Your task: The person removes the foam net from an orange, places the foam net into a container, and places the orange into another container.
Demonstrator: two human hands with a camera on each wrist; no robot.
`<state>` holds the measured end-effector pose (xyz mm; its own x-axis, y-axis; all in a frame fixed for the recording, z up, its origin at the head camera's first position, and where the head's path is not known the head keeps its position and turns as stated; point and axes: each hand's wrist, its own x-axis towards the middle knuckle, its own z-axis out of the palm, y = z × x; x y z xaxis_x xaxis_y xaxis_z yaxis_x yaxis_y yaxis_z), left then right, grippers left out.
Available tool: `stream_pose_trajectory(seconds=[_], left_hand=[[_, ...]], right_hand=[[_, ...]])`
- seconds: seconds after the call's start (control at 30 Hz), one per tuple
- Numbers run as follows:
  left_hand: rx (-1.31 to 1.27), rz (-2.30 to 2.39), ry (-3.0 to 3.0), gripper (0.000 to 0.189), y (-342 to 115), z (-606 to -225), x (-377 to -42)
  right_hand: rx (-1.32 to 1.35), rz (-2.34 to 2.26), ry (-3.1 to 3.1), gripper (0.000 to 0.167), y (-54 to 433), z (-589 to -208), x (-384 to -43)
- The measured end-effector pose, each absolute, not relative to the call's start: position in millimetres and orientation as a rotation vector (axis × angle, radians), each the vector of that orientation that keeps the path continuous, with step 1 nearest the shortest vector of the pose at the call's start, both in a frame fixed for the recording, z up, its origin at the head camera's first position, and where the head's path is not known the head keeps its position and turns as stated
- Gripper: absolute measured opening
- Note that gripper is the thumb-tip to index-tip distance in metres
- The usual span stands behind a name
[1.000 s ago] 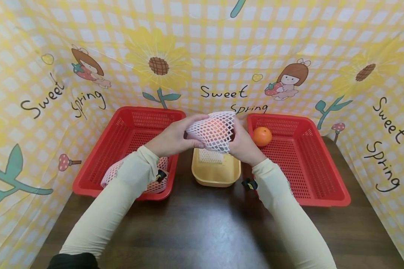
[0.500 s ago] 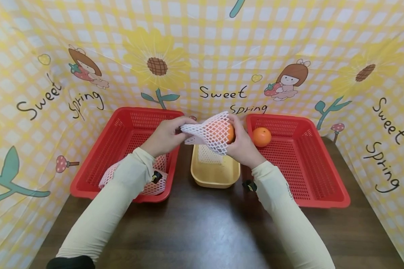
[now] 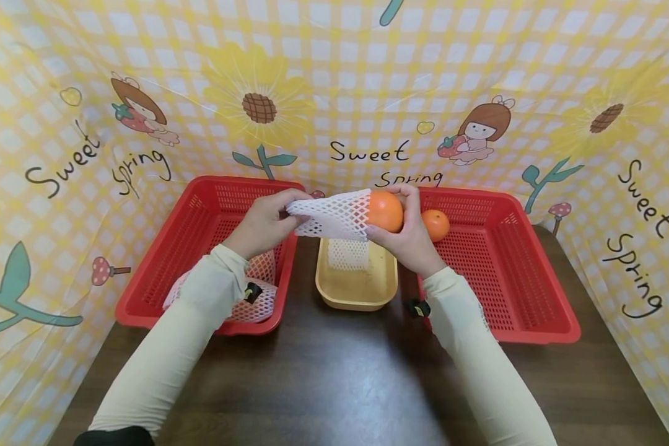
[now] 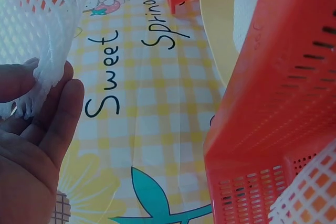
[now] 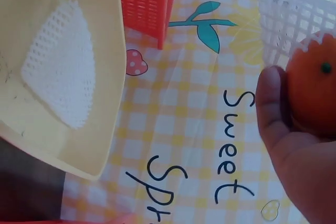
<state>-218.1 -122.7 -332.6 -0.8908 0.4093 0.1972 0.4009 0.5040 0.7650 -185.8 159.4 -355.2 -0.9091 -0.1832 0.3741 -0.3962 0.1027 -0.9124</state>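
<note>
Over the small tub, my left hand (image 3: 264, 224) pinches the gathered end of a white foam net sleeve (image 3: 331, 214) between thumb and fingers. The sleeve's other end covers part of an orange (image 3: 387, 211), whose right side is bare. My right hand (image 3: 412, 241) grips that orange from the right. A green stem mark shows on the fruit (image 5: 315, 90) in the right wrist view. Bunched foam strands appear between the left fingertips (image 4: 76, 95) in the left wrist view.
At left, a red basket (image 3: 158, 260) holds net-wrapped fruit (image 3: 262, 267), partly behind my sleeve. The right red basket (image 3: 507, 272) contains a loose orange (image 3: 436, 225). Between them, a yellow tub (image 3: 357, 303) holds a flat white net (image 3: 348, 255). A patterned cloth (image 3: 362, 74) stands behind.
The foam sleeve, earlier over most of the orange, has slid left so the fruit is largely bare. My right hand moved right with the orange; my left hand moved slightly left.
</note>
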Motion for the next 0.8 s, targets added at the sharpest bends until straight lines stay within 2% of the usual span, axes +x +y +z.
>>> stream_pose_trajectory(seconds=[0.17, 0.3, 0.8], left_hand=[[0.718, 1.402, 2.733, 0.028, -126.2, -334.5, -218.0], [0.721, 1.414, 2.746, 0.028, -127.1, -335.5, -218.1], [0.75, 1.37, 2.752, 0.026, -122.8, -339.8, -218.9]], right_hand=[[0.551, 2.045, -2.143, 0.073, 167.9, -355.6, -185.5], [0.532, 2.008, -2.16, 0.078, 173.3, -355.2, -184.9], [0.48, 1.927, -2.221, 0.078, 177.6, -354.5, -183.6]])
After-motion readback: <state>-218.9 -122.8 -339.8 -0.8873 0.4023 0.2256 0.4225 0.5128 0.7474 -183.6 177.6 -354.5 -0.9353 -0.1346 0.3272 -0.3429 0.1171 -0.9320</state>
